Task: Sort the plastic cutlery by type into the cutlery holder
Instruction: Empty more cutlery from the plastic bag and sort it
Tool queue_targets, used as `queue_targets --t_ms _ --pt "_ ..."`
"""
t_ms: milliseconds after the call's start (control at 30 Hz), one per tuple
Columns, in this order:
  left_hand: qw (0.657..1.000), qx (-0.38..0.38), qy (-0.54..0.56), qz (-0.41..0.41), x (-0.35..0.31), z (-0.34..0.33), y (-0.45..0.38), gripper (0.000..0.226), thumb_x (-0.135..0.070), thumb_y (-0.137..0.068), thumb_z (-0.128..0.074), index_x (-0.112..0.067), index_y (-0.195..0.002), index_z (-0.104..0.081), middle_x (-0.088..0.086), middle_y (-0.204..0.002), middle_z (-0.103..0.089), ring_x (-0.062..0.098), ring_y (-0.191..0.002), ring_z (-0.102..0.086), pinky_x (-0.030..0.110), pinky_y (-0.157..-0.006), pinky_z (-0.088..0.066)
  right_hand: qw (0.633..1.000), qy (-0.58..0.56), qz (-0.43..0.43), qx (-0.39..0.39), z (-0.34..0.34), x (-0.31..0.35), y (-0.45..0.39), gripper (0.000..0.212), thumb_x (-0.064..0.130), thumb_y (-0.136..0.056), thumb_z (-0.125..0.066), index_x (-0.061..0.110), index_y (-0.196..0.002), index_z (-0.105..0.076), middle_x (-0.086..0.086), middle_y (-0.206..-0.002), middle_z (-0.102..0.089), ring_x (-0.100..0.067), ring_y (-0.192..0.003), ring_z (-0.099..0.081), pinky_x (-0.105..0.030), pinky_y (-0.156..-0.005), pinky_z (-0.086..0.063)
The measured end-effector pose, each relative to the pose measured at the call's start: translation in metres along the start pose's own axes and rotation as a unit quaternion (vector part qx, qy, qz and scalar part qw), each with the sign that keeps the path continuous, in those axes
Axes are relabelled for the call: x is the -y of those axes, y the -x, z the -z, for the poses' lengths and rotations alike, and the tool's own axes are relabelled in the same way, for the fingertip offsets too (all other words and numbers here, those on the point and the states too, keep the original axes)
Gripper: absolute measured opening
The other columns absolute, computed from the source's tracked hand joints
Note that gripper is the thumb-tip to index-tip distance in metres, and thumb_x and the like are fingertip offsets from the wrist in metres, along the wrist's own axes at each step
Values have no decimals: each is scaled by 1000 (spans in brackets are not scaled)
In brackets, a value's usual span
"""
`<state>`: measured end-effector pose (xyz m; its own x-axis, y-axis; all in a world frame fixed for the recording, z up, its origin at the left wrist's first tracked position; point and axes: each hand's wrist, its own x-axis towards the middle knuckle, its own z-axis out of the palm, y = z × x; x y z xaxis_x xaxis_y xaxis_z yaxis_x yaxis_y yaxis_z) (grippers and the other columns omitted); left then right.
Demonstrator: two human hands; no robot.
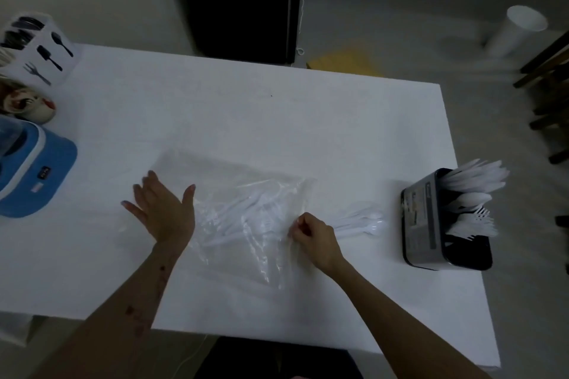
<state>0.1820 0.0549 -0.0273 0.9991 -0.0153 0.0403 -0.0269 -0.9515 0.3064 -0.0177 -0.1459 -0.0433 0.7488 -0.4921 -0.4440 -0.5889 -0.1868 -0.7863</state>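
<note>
Blue appliance (37,169) sits at far left of the white table (246,120), w/ a mug (27,104) and a white box printed w/ cutlery pics (40,46) behind it. Left hand (163,209) lies flat, fingers spread, pressing the clear plastic bag (243,218) down; more white cutlery shows through the film. Right hand (314,237) is curled, pinching the bag's right edge or a piece there, can't tell which. Just right of it, loose spoons (366,221) lie on the table. Cutlery holder (446,224) stands near the right edge, already holding knives, spoons, forks in separate sections. To do this step well: keep the bag pinned, draw pieces out by handles, one type per grab.
</note>
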Motion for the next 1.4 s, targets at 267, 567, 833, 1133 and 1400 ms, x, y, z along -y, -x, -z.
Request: queue_targets --t_ms 267,567,833,1133,1400 --pt "997 15 -54 52 8 15 -30 62 -48 -89 -55 1 -125 -51 30 -120 -58 46 -120 -46 56 -114 -6 994 -110 -2 6 0 2 7 12 19 -101 -51 9 -96 -54 0 -90 -75 -13 -82 -70 -23 -64 -57" --pt "946 -244 72 -202 -61 97 28 25 -27 -97 -52 -7 -91 -65 10 -76 -60 30 -72 -50 29 -70 -20 955 -253 -155 -30 4 -7 5 11 5 -100 -52 0 -102 -61 -11 -88 -71 -18 -74 -68 -25 -63 -58" --pt "950 -271 25 -155 -66 122 9 38 -34 -100 -41 -5 -97 -64 17 -83 -59 35 -82 -47 31 -69 -15 931 -355 -52 61 27 -1 6 10 -4 -96 -53 0 -96 -62 -10 -89 -71 -16 -84 -68 -25 -70 -56" --pt "977 -113 64 -170 -57 52 36 60 -27 -93 -45 6 -141 -32 27 -152 -25 38 -145 -11 46 -119 -3 993 -108 36 -21 15 -2 4 19 9 -86 -71 20 -102 -75 4 -106 -68 -1 -88 -63 -11 -78 -49" --pt "947 171 77 -260 -80 -21 103 48 -52 -79 -62 -13 -108 -57 1 -105 -57 20 -99 -51 29 -80 -45 911 342 231 25 23 -7 -18 78 28 -73 -68 38 -145 -41 2 -155 -36 -29 -132 -35 -45 -99 -39"
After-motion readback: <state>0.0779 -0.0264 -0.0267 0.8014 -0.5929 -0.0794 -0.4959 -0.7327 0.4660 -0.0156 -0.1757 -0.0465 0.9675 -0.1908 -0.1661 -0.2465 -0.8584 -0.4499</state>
